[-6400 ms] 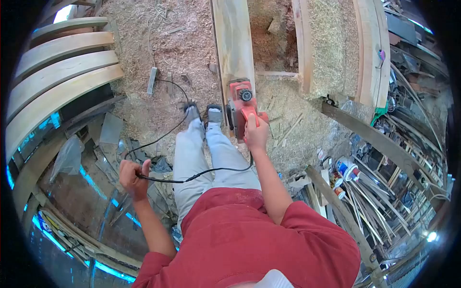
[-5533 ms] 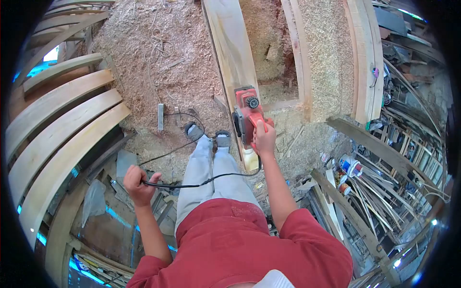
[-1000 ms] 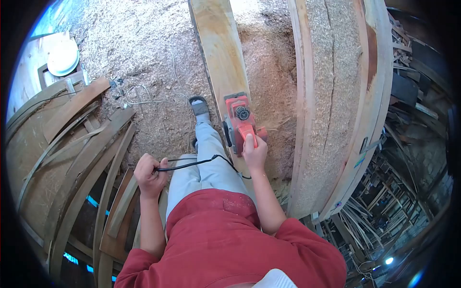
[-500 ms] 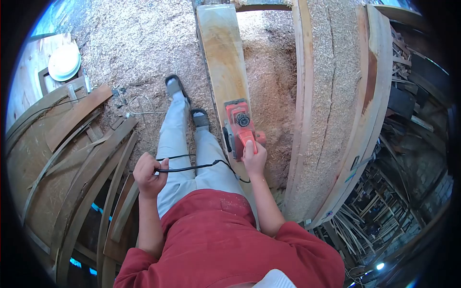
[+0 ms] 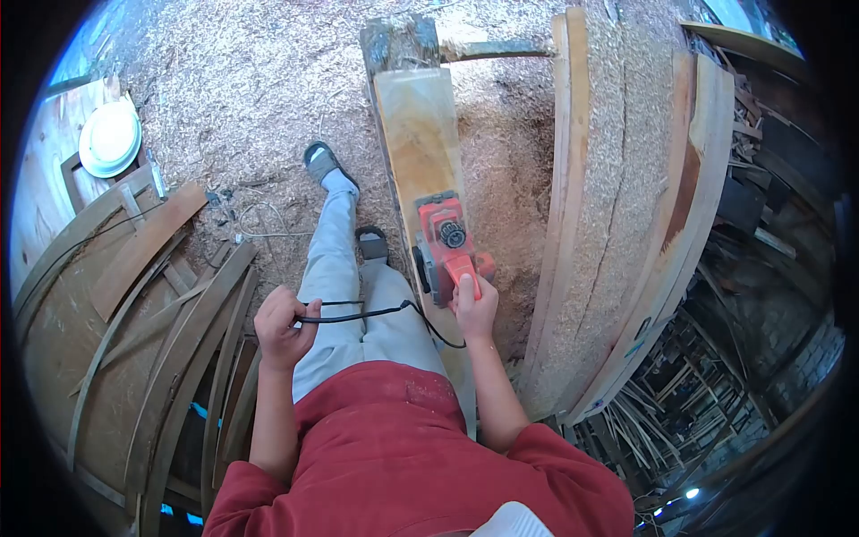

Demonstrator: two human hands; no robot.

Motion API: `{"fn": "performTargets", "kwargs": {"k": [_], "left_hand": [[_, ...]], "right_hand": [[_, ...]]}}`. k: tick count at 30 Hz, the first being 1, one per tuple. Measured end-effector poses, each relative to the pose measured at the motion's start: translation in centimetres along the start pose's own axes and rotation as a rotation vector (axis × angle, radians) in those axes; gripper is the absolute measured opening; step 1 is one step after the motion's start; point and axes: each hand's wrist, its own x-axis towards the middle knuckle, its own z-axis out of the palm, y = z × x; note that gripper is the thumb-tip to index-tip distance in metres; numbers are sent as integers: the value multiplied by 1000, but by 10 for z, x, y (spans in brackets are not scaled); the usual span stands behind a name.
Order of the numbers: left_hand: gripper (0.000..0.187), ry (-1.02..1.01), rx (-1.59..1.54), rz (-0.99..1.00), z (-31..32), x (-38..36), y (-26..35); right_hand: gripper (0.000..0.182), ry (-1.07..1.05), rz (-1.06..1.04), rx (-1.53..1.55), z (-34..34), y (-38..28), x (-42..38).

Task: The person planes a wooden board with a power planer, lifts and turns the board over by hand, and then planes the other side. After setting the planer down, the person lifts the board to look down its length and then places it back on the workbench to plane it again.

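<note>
A red electric hand planer (image 5: 440,234) rests on a long wooden board (image 5: 416,134), with its black knob toward the far end. My right hand (image 5: 474,309) is closed around the planer's rear handle. Off to the left, my left hand (image 5: 284,324) is closed on the black power cord (image 5: 367,313), holding it up over my legs. From that hand the cord runs right and loops down beside the planer. The planer's underside, against the board, is hidden.
Curved wooden pieces (image 5: 179,358) lean at the left, near a white round basin (image 5: 110,139). Wood shavings (image 5: 242,98) cover the floor. To the right lie long thick planks (image 5: 662,251), and beyond them a pile of thin wood strips (image 5: 658,430).
The view has shifted, so the board's far end and the block beneath it show more. The planer sits a little nearer me along the board. My far foot has turned slightly.
</note>
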Motion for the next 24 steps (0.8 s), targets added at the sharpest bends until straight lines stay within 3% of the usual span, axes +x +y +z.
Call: {"fn": "performTargets", "kwargs": {"k": [13,24], "left_hand": [[35,-54,-14,-23,-42,103,-18],[34,-19,5,3,-80,150,-34]], "right_hand": [[37,54,75,-44,33,-88,67],[43,30,102,137,64,-172,121]]}}
